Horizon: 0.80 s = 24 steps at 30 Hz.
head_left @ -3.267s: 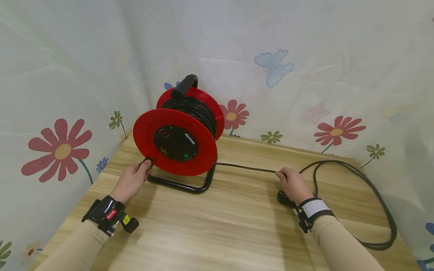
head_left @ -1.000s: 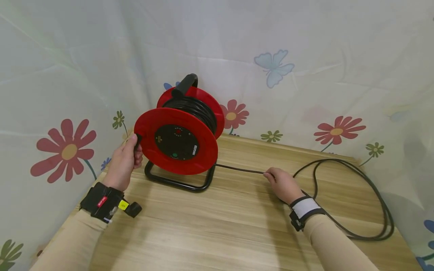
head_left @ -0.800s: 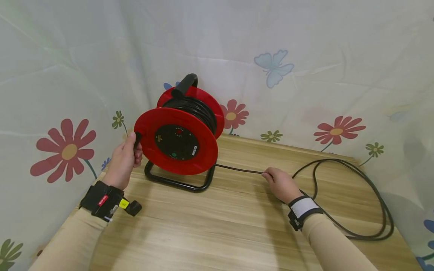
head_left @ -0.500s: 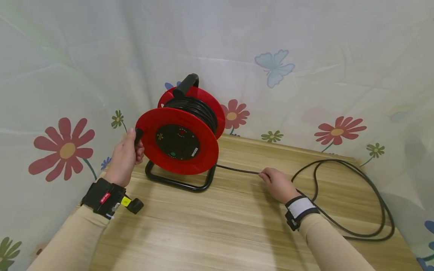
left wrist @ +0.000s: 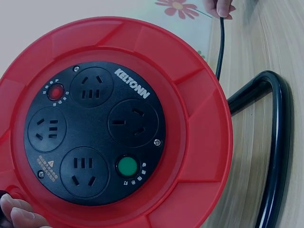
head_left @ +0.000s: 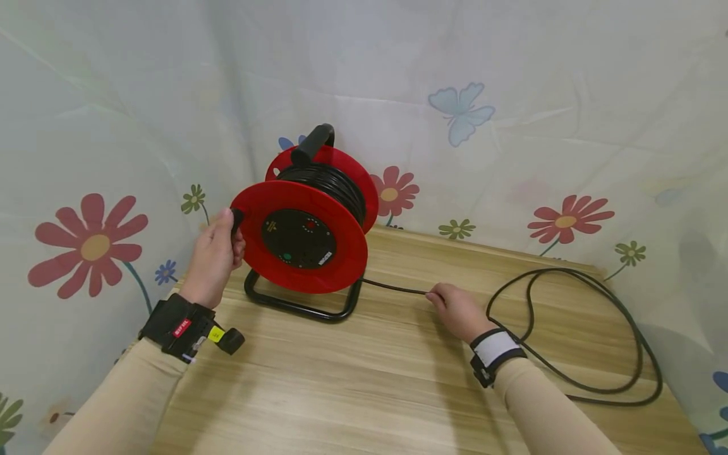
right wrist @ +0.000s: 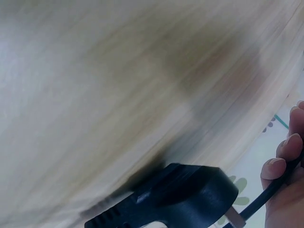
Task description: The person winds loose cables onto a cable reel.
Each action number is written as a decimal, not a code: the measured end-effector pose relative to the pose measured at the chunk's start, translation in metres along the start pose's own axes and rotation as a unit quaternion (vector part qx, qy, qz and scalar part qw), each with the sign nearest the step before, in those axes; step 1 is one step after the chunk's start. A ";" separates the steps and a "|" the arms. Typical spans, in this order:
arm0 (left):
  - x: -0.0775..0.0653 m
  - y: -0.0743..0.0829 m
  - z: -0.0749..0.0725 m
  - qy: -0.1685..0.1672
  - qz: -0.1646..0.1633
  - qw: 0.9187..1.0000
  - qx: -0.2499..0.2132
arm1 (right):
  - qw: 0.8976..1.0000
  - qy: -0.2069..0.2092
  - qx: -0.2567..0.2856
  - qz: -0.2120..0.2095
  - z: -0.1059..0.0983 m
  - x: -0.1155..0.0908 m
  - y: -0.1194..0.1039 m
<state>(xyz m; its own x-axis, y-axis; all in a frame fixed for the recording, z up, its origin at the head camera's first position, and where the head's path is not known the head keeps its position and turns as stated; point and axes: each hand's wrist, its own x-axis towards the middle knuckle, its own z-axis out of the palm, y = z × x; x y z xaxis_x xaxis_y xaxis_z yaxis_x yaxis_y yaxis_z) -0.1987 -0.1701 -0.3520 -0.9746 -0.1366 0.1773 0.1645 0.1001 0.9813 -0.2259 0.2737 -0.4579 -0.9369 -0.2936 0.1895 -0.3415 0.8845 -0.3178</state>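
Note:
A red cable reel point(head_left: 347, 259) with black cable wound on its drum stands on a black tube frame point(head_left: 296, 309). My left hand point(head_left: 215, 259) grips the black crank knob point(head_left: 236, 221) at the upper left of the front disc. In the left wrist view, the black socket panel point(left wrist: 95, 133) has a red button and a green light. My right hand point(head_left: 457, 311) pinches the black cable point(head_left: 395, 289), which runs fairly straight from the reel's lower right. A black plug point(right wrist: 190, 194) shows below the right hand in the right wrist view; in the head view it is hidden.
Loose cable loops point(head_left: 637, 328) lie on the wooden table point(head_left: 341, 392) to the right of my right hand. A pale flower-printed curtain point(head_left: 540, 95) hangs close behind and on both sides. The reel's carrying handle point(head_left: 313, 144) rises above the drum.
The knob has gone from the disc's lower left to its upper left with my left hand, the disc turning clockwise. My right hand has moved left towards the reel with the cable.

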 end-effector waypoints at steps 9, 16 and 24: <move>0.003 0.004 0.005 0.005 0.039 0.999 0.016 | 1.000 0.004 0.008 -0.005 0.004 0.001 -0.010; 0.003 0.007 0.010 0.015 0.059 0.997 0.044 | 1.000 0.014 0.012 -0.022 0.007 0.002 -0.013; -0.008 0.025 0.013 0.020 0.094 0.993 0.064 | 0.999 0.012 0.017 -0.030 0.012 0.004 -0.016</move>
<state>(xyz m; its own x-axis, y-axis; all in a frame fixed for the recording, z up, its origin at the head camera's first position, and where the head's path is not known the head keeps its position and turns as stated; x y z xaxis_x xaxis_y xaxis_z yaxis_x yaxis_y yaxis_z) -0.1888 -0.1537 -0.3296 -0.9214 -0.1420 0.3617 0.3198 0.2514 0.9135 -0.2253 0.2539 -0.4628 -0.9128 -0.3364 0.2315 -0.3997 0.8525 -0.3370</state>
